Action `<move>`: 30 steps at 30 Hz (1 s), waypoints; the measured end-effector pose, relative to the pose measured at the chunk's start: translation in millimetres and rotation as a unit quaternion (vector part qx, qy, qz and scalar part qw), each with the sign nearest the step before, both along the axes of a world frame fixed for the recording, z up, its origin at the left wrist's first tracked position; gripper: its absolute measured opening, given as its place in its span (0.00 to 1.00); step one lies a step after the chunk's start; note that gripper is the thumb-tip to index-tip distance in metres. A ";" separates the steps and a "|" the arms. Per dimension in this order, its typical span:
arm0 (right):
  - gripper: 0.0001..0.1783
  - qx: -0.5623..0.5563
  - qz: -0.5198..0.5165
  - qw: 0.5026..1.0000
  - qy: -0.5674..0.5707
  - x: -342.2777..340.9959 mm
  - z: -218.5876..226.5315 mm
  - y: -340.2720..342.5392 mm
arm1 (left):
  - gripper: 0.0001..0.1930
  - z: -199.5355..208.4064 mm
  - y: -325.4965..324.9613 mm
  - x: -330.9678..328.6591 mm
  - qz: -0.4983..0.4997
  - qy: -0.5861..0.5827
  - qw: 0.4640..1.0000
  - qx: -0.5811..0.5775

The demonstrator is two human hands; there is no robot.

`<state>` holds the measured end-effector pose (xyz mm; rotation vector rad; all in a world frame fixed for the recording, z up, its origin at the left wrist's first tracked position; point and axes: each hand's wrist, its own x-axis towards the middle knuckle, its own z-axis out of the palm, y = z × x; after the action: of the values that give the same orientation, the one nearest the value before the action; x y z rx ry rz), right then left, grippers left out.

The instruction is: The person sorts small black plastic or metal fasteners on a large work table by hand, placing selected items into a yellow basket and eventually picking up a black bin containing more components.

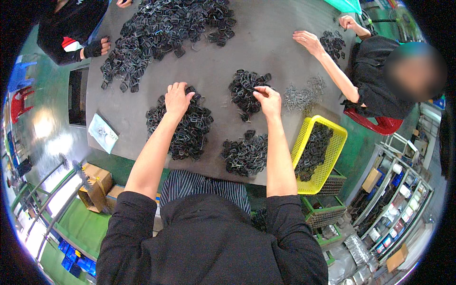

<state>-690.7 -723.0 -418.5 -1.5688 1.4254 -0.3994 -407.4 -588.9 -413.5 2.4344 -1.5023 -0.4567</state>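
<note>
Small black plastic buckles lie in heaps on the grey table (213, 66). My left hand (176, 100) is over the far part of the left heap (187, 135), fingers curled and thumb a little apart; whatever is between them is not clear. At the right edge of the middle heap (243, 91), my right hand (270, 102) pinches a black buckle between thumb and forefinger. Nearer to me, beside my right forearm, sits another heap of black buckles (244, 154). Small silvery metal pieces (304, 94) are spread to the right of my right hand.
A yellow basket (298, 151) with black parts stands at the table's right edge. The large buckle pile (161, 33) covers the far left. A clear plastic bag (102, 133) lies left. One co-worker's hands (309, 43) are at the right, another's gloved hand (98, 47) far left.
</note>
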 end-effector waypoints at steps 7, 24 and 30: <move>0.11 0.145 -0.058 0.977 -0.148 6.9 21.6 4.4 | 0.10 2.0 -12.2 8.8 0.040 0.165 0.985 0.031; 0.07 0.224 -0.073 0.963 -0.128 13.3 33.1 5.8 | 0.13 26.3 -31.1 -17.0 0.012 0.491 0.871 0.009; 0.08 0.214 -0.068 0.970 -0.091 17.4 29.1 8.2 | 0.14 14.3 -26.4 -11.9 0.015 0.515 0.857 0.011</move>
<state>-673.3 -714.8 -389.5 -1.0660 1.3710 -0.2833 -419.3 -615.3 -399.2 1.6557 -0.9376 -1.4620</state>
